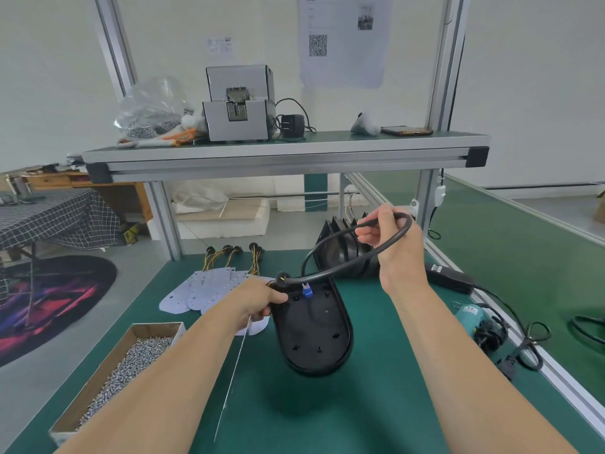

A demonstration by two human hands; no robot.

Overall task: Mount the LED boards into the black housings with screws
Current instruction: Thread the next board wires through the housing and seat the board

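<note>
Black oval housing (311,332) w/ blue connector (307,291) inside, L hand (258,298) tight on rim, R hand (391,245) tight on cable (340,265)

Left hand (258,299) hides black housing (311,335) rim.

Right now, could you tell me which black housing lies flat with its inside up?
The housing in front, gripped at its far end by the left hand; the other housings stand on edge in a row behind it.
</note>
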